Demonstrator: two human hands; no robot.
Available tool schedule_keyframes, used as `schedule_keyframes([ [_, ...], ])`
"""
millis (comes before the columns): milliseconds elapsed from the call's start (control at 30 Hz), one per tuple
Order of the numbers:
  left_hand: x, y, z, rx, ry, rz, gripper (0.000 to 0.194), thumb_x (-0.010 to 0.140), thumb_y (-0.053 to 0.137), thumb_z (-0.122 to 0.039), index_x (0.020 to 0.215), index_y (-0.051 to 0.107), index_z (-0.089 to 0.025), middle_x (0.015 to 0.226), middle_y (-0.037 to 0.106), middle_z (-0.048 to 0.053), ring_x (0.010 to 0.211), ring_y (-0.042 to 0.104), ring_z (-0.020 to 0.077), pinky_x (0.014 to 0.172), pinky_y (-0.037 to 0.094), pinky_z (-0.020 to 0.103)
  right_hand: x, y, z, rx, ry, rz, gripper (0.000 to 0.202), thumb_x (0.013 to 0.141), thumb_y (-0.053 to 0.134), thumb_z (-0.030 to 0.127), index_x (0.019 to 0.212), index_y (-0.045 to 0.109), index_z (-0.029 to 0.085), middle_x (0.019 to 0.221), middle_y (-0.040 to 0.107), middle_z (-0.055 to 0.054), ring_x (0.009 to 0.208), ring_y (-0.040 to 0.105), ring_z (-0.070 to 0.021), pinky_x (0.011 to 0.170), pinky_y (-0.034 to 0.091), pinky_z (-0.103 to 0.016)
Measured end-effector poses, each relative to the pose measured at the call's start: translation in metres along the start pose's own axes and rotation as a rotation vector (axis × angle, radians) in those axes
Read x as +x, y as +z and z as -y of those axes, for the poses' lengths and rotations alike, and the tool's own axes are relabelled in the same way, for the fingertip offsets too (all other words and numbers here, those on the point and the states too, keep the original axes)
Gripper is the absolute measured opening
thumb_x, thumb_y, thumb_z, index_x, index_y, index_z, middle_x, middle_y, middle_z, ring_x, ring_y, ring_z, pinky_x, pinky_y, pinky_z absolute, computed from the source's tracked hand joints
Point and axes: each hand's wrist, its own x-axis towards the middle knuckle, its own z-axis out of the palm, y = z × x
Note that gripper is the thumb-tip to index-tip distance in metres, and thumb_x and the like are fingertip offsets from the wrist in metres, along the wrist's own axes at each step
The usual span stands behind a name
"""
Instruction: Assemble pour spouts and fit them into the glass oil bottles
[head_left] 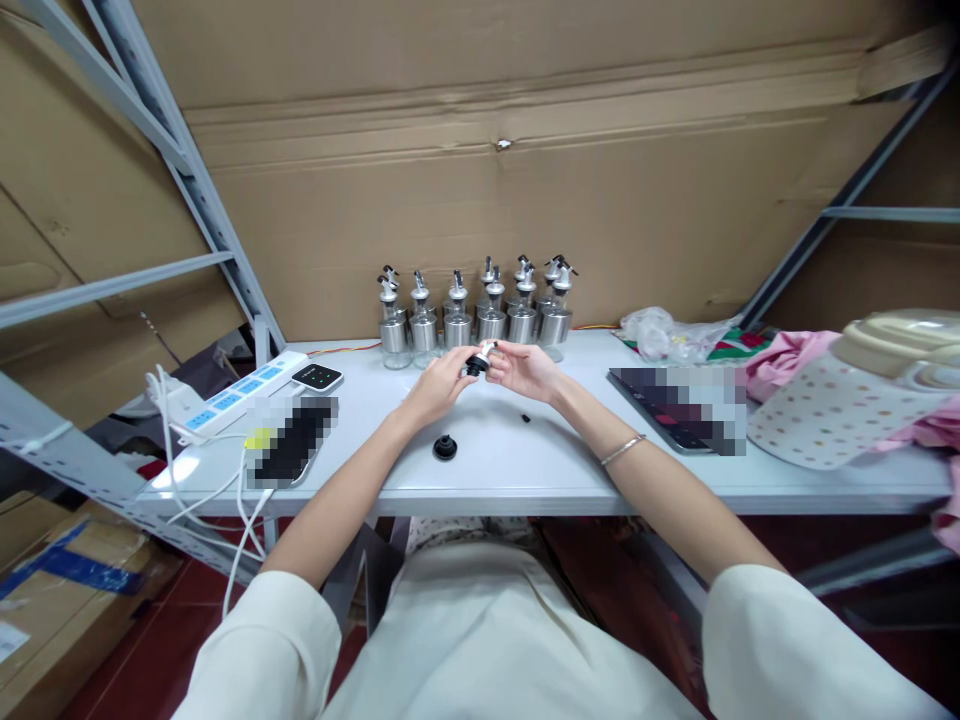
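Note:
Both my hands meet over the middle of the white table, closed on one bottle pourer spout (478,364) with a black stopper base and a pale top. My left hand (441,382) grips it near the black base. The fingers of my right hand (521,370) pinch its pale upper end. On the tabletop below my left hand lies a round black stopper piece (445,447). A tiny black part (526,418) rests under my right wrist. Behind my hands stand several glass and steel oil bottles (491,324) with pourer spouts on top.
A power strip (244,395), a small black-faced device (317,377) and a phone (294,440) with white cables lie at left. At right are a tablet (664,410), plastic bags (660,333) and a dotted visor cap (832,410). Cardboard (525,200) backs the table (555,475).

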Motion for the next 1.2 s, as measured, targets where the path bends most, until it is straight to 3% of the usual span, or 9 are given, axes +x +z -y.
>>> schedule_keyframes([
  [400, 0.0004, -0.0031, -0.0036, 0.038, -0.031, 0.01, 0.035, 0.09, 0.049, -0.02, 0.124, 0.047, -0.017, 0.119, 0.058, 0.011, 0.1, 0.056, 0.02, 0.092, 0.039, 0.033, 0.0001, 0.0011, -0.001, -0.011, -0.004, 0.0, 0.024, 0.092, 0.039, 0.025, 0.082, 0.06, 0.018, 0.054, 0.032, 0.003, 0.051, 0.037, -0.0125, 0.059, 0.039, -0.029],
  [800, 0.0003, -0.0039, -0.0044, 0.118, -0.021, 0.016, 0.03, 0.092, 0.045, -0.023, 0.122, 0.046, -0.018, 0.124, 0.058, 0.009, 0.116, 0.052, 0.0211, 0.093, 0.034, 0.033, -0.0012, 0.0034, -0.0012, -0.015, 0.004, 0.008, 0.023, 0.092, 0.04, 0.025, 0.082, 0.059, 0.018, 0.054, 0.032, 0.004, 0.051, 0.039, -0.0117, 0.058, 0.04, -0.027],
  [1200, 0.0006, -0.0075, -0.0068, 0.108, -0.039, 0.034, 0.028, 0.091, 0.049, -0.024, 0.119, 0.05, -0.02, 0.123, 0.06, 0.006, 0.112, 0.055, 0.0203, 0.092, 0.031, 0.032, -0.0029, 0.0044, -0.0014, 0.065, 0.048, 0.017, 0.034, 0.095, 0.03, 0.02, 0.084, 0.062, 0.016, 0.052, 0.033, 0.003, 0.049, 0.038, -0.0111, 0.058, 0.037, -0.025],
])
